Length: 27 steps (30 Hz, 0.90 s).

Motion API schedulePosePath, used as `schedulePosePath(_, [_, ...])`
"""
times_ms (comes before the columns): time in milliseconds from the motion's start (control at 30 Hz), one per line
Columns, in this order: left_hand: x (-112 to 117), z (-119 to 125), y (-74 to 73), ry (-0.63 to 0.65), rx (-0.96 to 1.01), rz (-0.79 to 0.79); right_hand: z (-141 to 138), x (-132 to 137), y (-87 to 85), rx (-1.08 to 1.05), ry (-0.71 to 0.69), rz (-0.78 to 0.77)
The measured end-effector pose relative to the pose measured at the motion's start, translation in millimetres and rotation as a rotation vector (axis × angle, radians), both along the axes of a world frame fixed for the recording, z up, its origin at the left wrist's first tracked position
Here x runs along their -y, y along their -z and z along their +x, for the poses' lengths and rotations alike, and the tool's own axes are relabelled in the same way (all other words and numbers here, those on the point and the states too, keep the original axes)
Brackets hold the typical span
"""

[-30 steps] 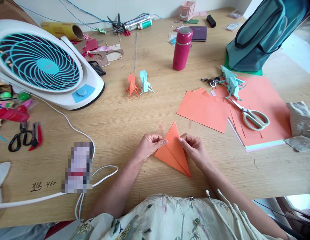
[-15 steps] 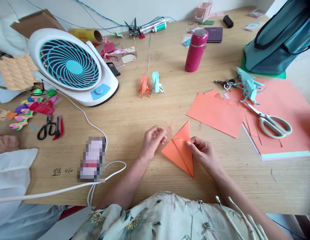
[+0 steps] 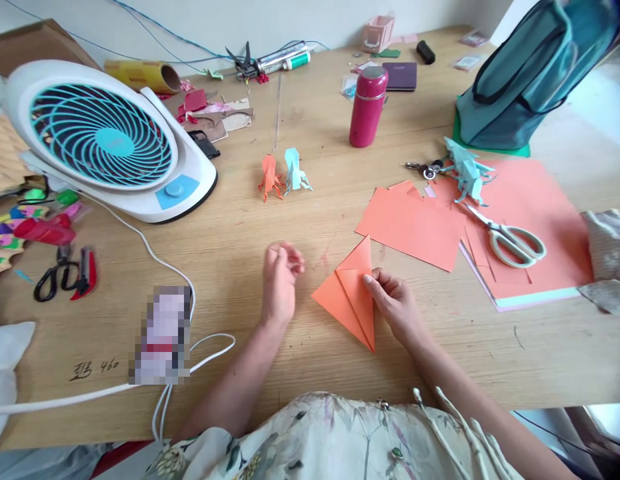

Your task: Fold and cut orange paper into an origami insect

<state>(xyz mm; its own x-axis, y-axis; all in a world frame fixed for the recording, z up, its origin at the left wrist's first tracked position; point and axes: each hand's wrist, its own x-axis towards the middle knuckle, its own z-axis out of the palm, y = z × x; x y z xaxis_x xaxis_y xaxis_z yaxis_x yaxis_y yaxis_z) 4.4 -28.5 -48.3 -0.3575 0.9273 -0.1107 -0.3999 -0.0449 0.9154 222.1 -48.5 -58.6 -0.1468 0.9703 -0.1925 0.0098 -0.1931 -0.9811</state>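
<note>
Between thumb and fingers, my right hand [image 3: 394, 300] pinches the right edge of a folded orange paper [image 3: 347, 293]. The paper is kite-like, with creased flaps and one point toward me. To its left my left hand [image 3: 281, 283] is raised just over the table, apart from the paper, its fingers loosely curled and holding nothing I can see. Farther back stand two small folded paper figures, an orange one [image 3: 271, 177] and a light blue one [image 3: 295, 171].
Orange sheets [image 3: 415, 223] lie to the right, with white-handled scissors [image 3: 515, 243] and a blue paper insect [image 3: 467, 172] on them. A pink flask [image 3: 369, 107] and a teal bag [image 3: 515, 87] stand behind. On the left are a fan [image 3: 110, 140], a phone [image 3: 163, 333] and black-handled scissors [image 3: 57, 277].
My left hand has drawn away from the paper to the left, its fingers loosening. My right hand keeps its pinch. The view has swung right, and grey-brown fabric shows at the right edge.
</note>
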Motion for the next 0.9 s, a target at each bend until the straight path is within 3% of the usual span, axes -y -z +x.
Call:
schedulePosePath(33, [3.4, 8.4, 2.4, 0.134, -0.051, -0.047, 0.0, -0.1, -0.1, -0.006, 0.023, 0.0])
schedulePosePath(133, [12.9, 26.8, 5.2, 0.378, -0.129, -0.1, 0.5, 0.2, 0.3, -0.03, 0.081, -0.012])
schedulePosePath(300, [17.6, 32.6, 2.8, 0.59, -0.247, -0.147, -2.5, 2.4, 1.6, -0.093, 0.017, 0.012])
schedulePosePath(433, [17.6, 30.8, 7.5, 0.54, -0.328, -0.161, -4.9, 4.8, 4.6, -0.074, -0.111, 0.04])
schedulePosePath(567, [16.4, 25.7, 12.0, 0.438, -0.201, -0.191, -3.5, 7.3, 4.2, 0.115, -0.284, 0.043])
schedulePosePath(667, [14.4, 21.1, 11.7, 0.418, -0.11, -0.194, -2.8, 7.5, 0.1, 0.26, -0.318, 0.088])
schedulePosePath(900, [10.1, 13.7, 9.6, 0.366, -0.051, -0.181, -3.3, 6.6, -3.3, 0.294, -0.369, 0.096])
